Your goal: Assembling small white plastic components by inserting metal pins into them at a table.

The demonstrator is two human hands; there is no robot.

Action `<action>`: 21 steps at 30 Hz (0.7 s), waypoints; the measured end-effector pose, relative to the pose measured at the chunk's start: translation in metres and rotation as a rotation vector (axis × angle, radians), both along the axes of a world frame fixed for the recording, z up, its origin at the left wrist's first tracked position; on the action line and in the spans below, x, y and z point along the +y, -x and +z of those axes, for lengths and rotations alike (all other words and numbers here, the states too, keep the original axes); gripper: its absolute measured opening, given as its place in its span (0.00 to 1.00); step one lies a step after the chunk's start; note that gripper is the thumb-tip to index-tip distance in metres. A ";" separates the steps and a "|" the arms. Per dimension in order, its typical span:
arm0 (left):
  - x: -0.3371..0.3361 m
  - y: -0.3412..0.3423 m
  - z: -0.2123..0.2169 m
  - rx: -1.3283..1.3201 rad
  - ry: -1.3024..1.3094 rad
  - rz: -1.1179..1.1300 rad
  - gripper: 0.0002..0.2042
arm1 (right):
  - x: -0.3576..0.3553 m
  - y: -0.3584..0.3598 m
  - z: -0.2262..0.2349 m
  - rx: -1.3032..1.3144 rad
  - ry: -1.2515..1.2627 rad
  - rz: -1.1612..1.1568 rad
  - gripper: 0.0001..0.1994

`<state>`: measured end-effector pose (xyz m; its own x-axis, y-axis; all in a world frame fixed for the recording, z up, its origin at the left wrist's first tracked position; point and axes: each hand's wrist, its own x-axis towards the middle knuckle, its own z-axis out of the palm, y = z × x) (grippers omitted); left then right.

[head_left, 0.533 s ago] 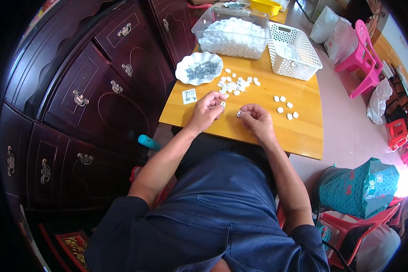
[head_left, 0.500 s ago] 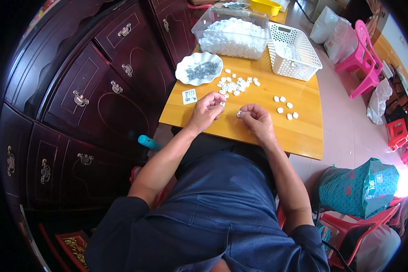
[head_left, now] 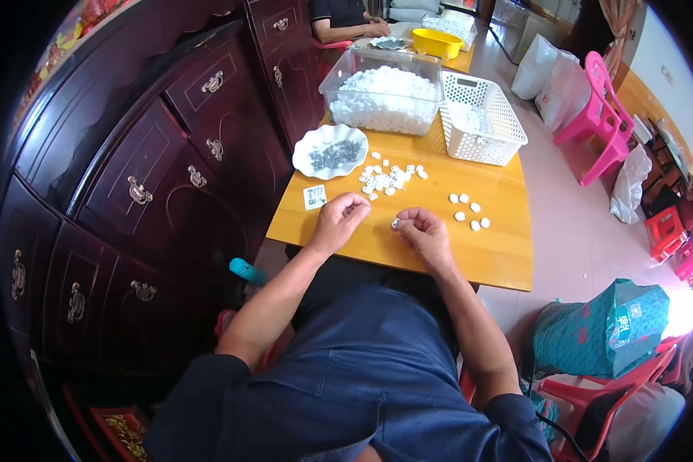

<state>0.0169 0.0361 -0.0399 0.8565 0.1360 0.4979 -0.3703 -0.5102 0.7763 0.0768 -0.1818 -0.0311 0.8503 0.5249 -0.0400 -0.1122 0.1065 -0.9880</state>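
Note:
My right hand [head_left: 428, 237] pinches a small white plastic piece [head_left: 396, 223] between thumb and fingertips, just above the table's near part. To its left, my left hand [head_left: 339, 225] is closed with thumb and fingers together; whatever it may hold is hidden. Just beyond both hands lies a loose cluster of small white pieces [head_left: 389, 179], some showing dark holes. A smaller group of white pieces [head_left: 460, 217] is spread to the right of my right hand. A square printed card [head_left: 314, 197] lies beside my left hand.
On the wooden table [head_left: 491, 258] are a scalloped white dish [head_left: 304, 163] of small grey parts, a clear bin [head_left: 427, 115] heaped with white pieces and a white perforated basket [head_left: 508, 154]. A dark cabinet [head_left: 154, 192] borders the left. Beyond, a person [head_left: 343, 21] sits near a yellow basin [head_left: 437, 45].
My left hand has drawn away from the right, and the white piece at its fingertips no longer shows. The view has tilted up, bringing the other person into sight.

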 end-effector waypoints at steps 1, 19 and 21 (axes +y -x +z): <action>-0.002 0.001 0.002 0.135 0.190 -0.047 0.06 | 0.000 0.000 -0.001 0.008 -0.008 -0.004 0.08; -0.008 0.001 -0.002 0.296 0.433 -0.188 0.12 | 0.000 -0.001 -0.003 0.012 -0.023 -0.006 0.07; -0.007 0.000 0.001 0.278 0.427 -0.190 0.12 | 0.000 -0.001 -0.001 0.026 -0.021 -0.007 0.07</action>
<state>0.0169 0.0287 -0.0385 0.9772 0.1069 0.1837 -0.1766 -0.0719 0.9816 0.0774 -0.1815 -0.0319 0.8529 0.5195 -0.0514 -0.1373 0.1282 -0.9822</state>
